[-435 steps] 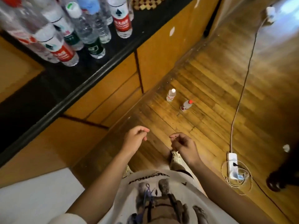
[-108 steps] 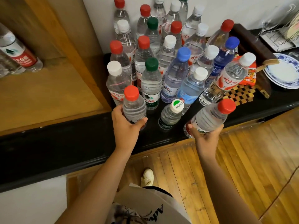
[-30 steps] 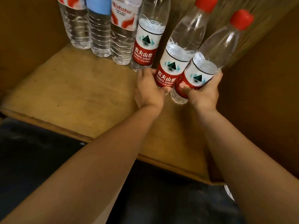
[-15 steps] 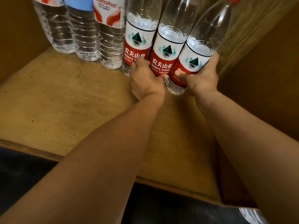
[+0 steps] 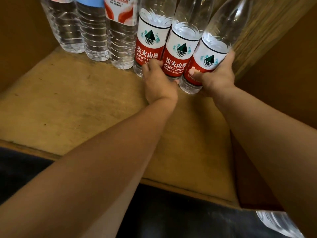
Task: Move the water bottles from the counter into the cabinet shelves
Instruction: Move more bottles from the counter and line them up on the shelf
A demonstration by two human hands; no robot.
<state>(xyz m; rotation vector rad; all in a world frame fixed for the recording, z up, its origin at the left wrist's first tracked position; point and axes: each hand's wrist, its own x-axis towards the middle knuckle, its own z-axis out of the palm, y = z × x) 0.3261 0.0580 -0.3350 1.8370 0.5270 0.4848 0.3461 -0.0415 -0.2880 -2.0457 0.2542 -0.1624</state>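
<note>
Shelf board (image 5: 72, 107) of the cabinet fills most of the view, bare wood spreading outward from the two gripping hands toward its front edge, with the dark counter (image 5: 180, 212) below that edge. Along the back, to the left of the grips, stands a row of four bottles already put away: a clear ribbed one (image 5: 64, 30), a blue-labelled one (image 5: 93, 33), a red-and-white one (image 5: 120, 38), and a red-labelled bottle (image 5: 151, 40) standing directly beside the left hand's bottle. So, by my reading, part of the job is done, this pair is being added to the row, and more remains: a bit of clear bottle (image 5: 277, 222) shows at the lower right past the counter, though how many are left cannot be seen from here. The left hand (image 5: 159, 83) is curled round the base of a second red-labelled bottle (image 5: 180, 54), leaning slightly right and pressed against its neighbours on both sides. The right hand (image 5: 217, 76) wraps the lower body of a third red-labelled bottle (image 5: 212, 54), thumb (image 5: 195, 74) across the label, tilted right toward the cabinet's side wall (image 5: 281, 62). Whether either base is fully seated on the shelf is hard to tell.
</note>
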